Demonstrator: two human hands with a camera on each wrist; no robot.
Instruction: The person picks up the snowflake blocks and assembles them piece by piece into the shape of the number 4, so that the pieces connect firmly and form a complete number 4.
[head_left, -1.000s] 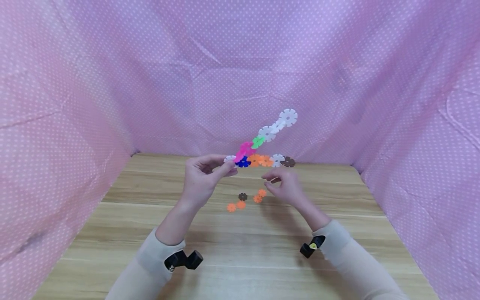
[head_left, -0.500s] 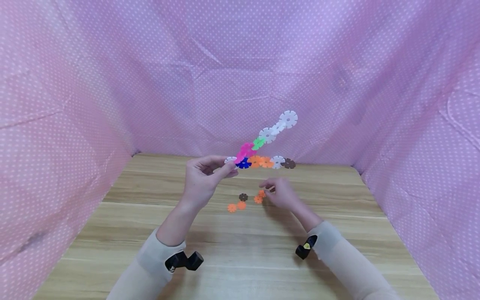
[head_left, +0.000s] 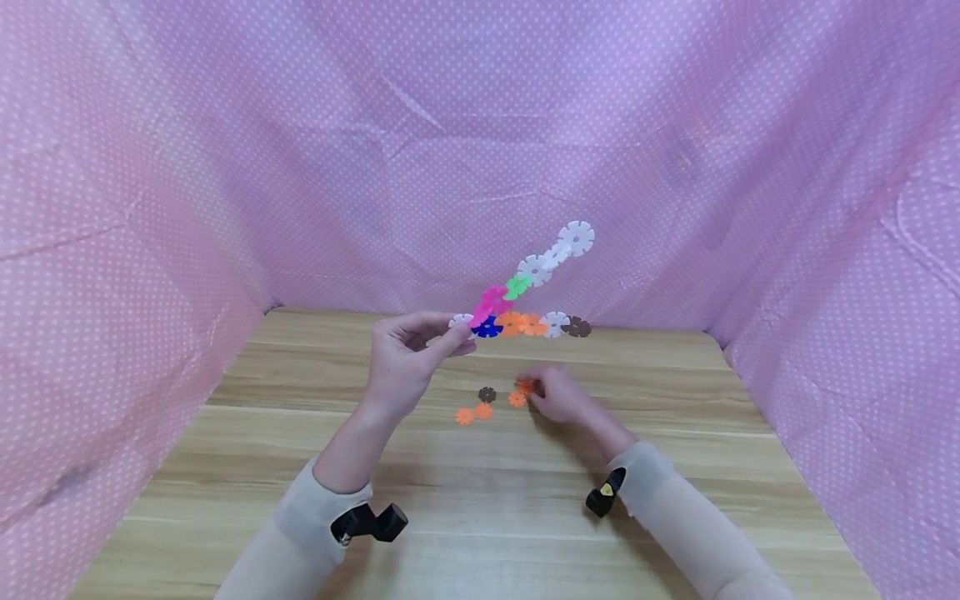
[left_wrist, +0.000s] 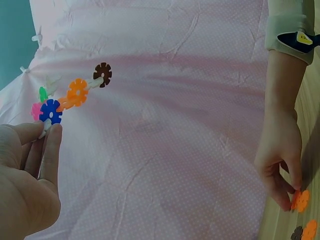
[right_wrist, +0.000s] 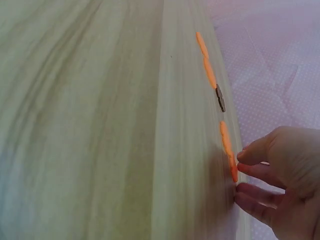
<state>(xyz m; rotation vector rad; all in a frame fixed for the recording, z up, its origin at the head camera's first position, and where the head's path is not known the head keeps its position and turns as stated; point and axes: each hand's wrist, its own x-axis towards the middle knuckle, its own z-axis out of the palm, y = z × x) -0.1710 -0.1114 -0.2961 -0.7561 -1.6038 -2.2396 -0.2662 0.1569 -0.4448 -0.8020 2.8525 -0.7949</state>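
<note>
My left hand (head_left: 401, 362) pinches the white end disc (head_left: 461, 321) of a joined chain of plastic snowflake discs, held up above the table. From a blue disc (left_wrist: 50, 111), one branch runs through orange discs (left_wrist: 77, 92) and a white one to a brown disc (left_wrist: 103, 74). Another branch rises through pink discs (head_left: 491, 302) and a green disc (head_left: 517, 287) to white discs (head_left: 576, 238). Low at the table, my right hand (head_left: 562, 396) has thumb and fingertips on the edge of an orange disc (right_wrist: 233, 169), partly covered in the head view.
Touching that disc is another orange disc (head_left: 517, 399) on the wooden table (head_left: 480, 517). A dark brown disc (head_left: 487, 395) and two orange discs (head_left: 464, 416) lie to its left. Pink dotted cloth (head_left: 480, 167) hangs around the table's back and sides.
My right hand has come down and slightly left from above the table to the far orange disc, its fingers closing there. The left hand and the chain have hardly moved.
</note>
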